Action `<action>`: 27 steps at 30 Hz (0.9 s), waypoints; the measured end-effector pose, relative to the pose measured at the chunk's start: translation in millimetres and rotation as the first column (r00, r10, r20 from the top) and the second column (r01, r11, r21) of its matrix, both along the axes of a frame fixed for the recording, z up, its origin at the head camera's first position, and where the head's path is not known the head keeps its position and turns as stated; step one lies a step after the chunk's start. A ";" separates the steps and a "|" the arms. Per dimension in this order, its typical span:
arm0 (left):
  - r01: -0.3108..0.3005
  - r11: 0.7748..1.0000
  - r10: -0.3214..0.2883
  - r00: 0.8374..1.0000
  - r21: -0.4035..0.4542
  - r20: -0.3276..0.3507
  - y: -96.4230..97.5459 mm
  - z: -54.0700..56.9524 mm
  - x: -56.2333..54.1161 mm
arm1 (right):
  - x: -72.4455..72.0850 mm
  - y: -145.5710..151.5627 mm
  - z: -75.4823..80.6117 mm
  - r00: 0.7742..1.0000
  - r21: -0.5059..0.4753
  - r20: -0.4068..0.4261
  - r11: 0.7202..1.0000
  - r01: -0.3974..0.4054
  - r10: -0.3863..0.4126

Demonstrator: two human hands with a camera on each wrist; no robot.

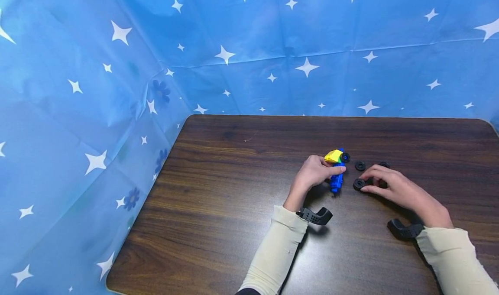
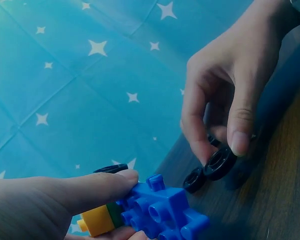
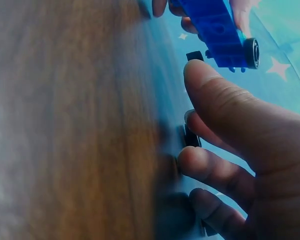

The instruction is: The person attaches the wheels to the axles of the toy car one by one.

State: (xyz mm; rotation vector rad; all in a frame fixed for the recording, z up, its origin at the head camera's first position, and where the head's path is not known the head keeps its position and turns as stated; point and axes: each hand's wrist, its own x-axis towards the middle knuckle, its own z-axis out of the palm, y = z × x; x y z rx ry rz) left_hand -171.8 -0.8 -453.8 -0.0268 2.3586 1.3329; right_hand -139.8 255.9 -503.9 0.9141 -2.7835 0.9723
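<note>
My left hand (image 1: 315, 171) grips a blue toy vehicle base (image 1: 337, 183), its thumb lying across the top. Studs show on the base (image 2: 155, 210) in the left wrist view. A yellow block (image 1: 333, 156) and a green piece sit at its far end, along with one mounted black wheel (image 1: 345, 157). To the right, my right hand (image 1: 397, 189) pinches a loose black wheel (image 1: 359, 184) between thumb and index finger, low over the table. That wheel (image 2: 221, 164) is tilted in the left wrist view. Just beyond it lies another black wheel (image 1: 360, 166).
More black wheels lie by the right hand, one (image 1: 384, 164) behind its knuckles and another partly hidden under its fingers. The brown wooden table (image 1: 218, 199) reaches back to a blue star-patterned cloth (image 1: 265, 35). Both wrists carry black camera mounts (image 1: 317, 216).
</note>
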 end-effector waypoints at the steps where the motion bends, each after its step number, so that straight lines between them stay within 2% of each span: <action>1: -0.003 1.000 0.003 1.000 0.004 0.002 0.1 0.3 0.4 | 0.3 -0.4 -0.6 1.000 -0.008 -0.004 1.000 0.004 -0.004; 8: -0.023 1.000 0.023 1.000 0.017 0.001 0.1 1.3 1.9 | 2.5 -3.9 -0.9 0.999 -0.040 -0.004 0.999 0.037 -0.037; 16: -0.042 0.999 0.042 0.999 0.028 -0.008 1.3 -1.5 3.2 | 6.1 -7.3 -3.2 0.997 -0.087 -0.049 0.995 0.057 -0.061; 27: -0.050 0.998 0.050 0.999 0.023 0.004 3.0 -3.6 2.7 | 8.4 -10.1 -3.1 0.991 -0.156 -0.118 0.987 0.042 -0.061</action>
